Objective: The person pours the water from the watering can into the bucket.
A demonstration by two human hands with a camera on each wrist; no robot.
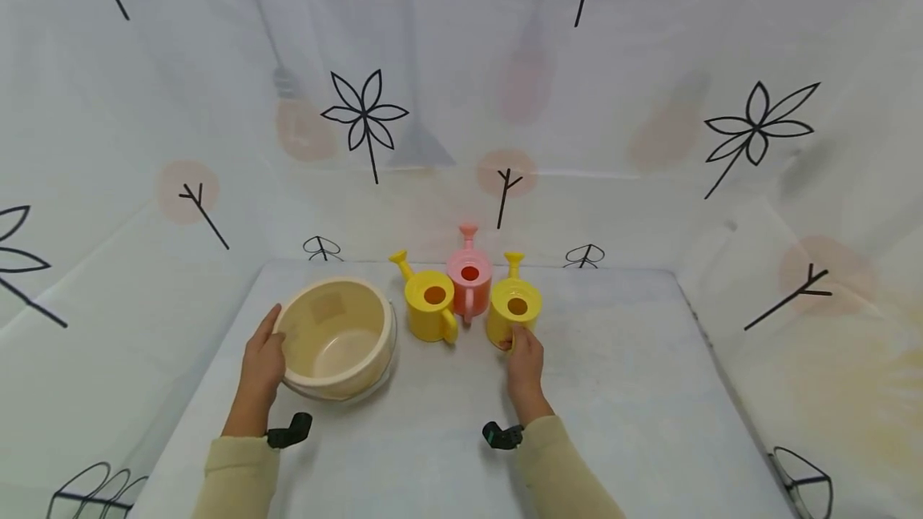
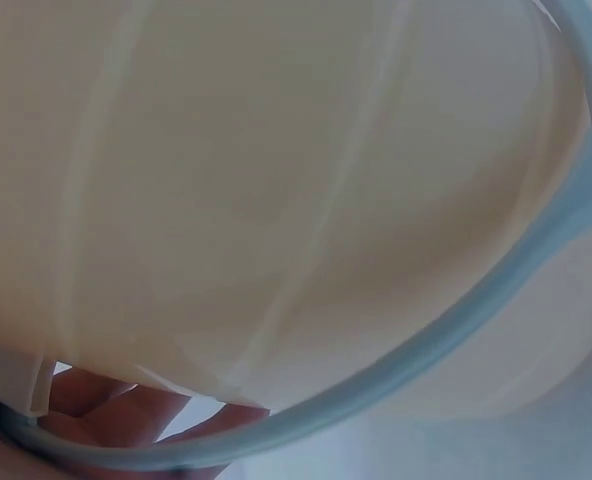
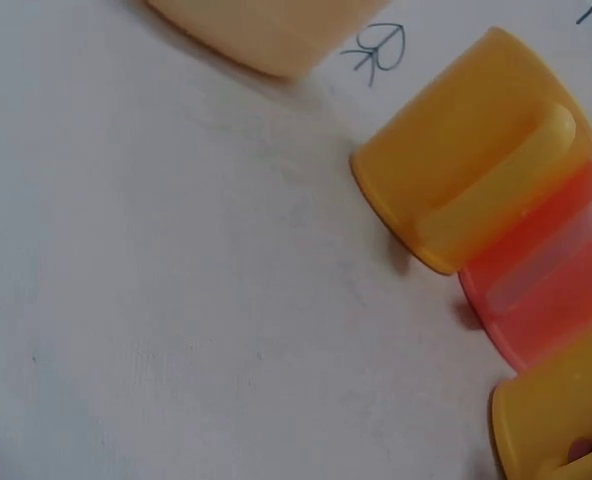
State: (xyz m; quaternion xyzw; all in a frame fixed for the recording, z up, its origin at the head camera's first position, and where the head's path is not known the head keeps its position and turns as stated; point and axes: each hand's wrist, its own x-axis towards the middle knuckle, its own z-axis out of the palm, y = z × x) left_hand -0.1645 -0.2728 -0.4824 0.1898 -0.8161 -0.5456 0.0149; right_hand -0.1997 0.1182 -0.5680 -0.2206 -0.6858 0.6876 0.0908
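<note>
A cream bucket [image 1: 306,335] stands at the left of the table, its mouth tipped toward me. My left hand [image 1: 263,357] grips it by the left side near the rim; in the left wrist view the fingers [image 2: 126,415] pass behind the bucket's pale grey carrying handle [image 2: 446,335]. On the right, a yellow toy watering can [image 1: 530,295] has its handle pinched by my right hand [image 1: 525,360]. Beside it are a pink watering can [image 1: 479,283] and another yellow watering can [image 1: 425,315], close together, spouts pointing away from me.
The white table [image 1: 613,391] extends in front and to the right. A whitish sheet [image 1: 447,46] printed with black plant drawings hangs at the back and on both sides. A black wrist camera [image 1: 290,431] is strapped to the left wrist, and another wrist camera [image 1: 502,435] to the right.
</note>
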